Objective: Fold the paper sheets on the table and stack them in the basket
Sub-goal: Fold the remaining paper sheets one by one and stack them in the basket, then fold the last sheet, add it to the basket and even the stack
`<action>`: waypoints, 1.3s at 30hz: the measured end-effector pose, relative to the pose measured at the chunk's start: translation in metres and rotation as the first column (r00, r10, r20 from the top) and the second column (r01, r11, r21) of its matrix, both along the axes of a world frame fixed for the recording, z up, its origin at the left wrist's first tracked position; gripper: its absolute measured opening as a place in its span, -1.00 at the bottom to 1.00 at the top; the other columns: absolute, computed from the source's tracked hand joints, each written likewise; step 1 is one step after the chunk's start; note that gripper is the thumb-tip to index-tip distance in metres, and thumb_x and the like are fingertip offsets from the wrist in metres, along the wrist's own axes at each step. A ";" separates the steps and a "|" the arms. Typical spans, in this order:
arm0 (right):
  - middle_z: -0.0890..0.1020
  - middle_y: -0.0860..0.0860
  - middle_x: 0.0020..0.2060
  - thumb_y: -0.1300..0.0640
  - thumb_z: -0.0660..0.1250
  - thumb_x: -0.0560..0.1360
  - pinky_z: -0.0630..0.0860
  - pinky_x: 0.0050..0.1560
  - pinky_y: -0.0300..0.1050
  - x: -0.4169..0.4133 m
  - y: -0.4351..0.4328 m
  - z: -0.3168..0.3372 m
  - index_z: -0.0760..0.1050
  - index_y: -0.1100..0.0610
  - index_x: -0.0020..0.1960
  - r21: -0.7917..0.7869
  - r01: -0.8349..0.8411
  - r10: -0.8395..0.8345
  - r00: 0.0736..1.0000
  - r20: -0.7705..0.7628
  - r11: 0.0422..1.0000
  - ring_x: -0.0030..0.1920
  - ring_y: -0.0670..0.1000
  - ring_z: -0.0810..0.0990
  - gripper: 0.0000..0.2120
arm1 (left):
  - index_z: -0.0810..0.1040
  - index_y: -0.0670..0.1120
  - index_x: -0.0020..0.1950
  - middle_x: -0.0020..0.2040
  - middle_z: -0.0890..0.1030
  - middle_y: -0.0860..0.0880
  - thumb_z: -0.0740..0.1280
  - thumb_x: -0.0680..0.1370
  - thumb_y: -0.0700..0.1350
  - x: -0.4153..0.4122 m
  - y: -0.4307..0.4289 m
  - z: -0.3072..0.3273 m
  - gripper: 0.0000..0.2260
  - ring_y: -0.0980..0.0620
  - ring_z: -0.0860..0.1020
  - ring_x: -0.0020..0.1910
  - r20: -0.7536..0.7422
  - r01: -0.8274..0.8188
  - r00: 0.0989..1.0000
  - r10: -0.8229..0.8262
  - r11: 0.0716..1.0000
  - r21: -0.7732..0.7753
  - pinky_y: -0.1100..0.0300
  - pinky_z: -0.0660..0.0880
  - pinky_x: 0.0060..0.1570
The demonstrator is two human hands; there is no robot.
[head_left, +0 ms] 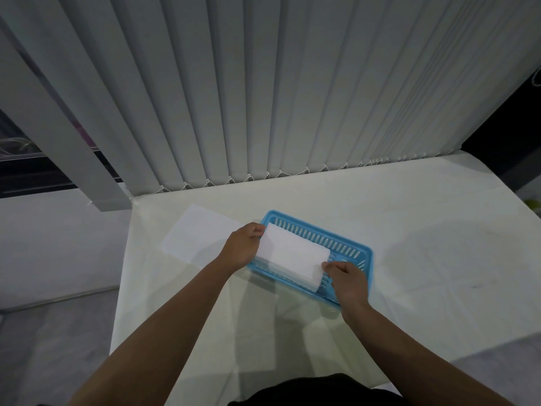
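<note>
A folded white paper sheet [292, 253] hangs over the blue slotted basket [355, 251], held at both ends. My left hand [241, 247] pinches its far left corner. My right hand [347, 278] grips its near right corner above the basket's right half. Under the held sheet, more folded white paper lies inside the basket, its edges showing at the near side. An unfolded white sheet [194, 234] lies flat on the table left of the basket, partly behind my left hand.
The table [424, 230] has a cream cloth with fold creases. Vertical grey blinds [263, 98] hang along its far edge. Its left edge drops to a grey floor [44, 332]. The table stretches wide to the right of the basket.
</note>
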State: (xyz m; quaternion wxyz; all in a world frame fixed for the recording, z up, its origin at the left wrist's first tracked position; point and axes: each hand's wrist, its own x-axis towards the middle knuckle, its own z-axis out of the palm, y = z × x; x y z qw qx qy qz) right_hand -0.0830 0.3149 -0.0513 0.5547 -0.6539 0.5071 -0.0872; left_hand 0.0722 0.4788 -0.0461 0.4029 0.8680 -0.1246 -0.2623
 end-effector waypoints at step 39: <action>0.08 0.00 0.57 -0.17 0.13 0.57 -0.14 0.51 0.16 0.143 0.060 0.006 0.25 -0.02 0.49 -0.544 -0.839 0.688 0.393 -0.610 -0.002 0.54 0.16 0.01 -0.47 | 0.25 -0.06 0.49 0.53 0.24 -0.14 0.17 0.59 0.09 0.011 0.131 -0.049 -0.51 -0.22 0.22 0.48 0.345 -0.354 0.915 0.207 0.821 0.447 -0.12 0.24 0.43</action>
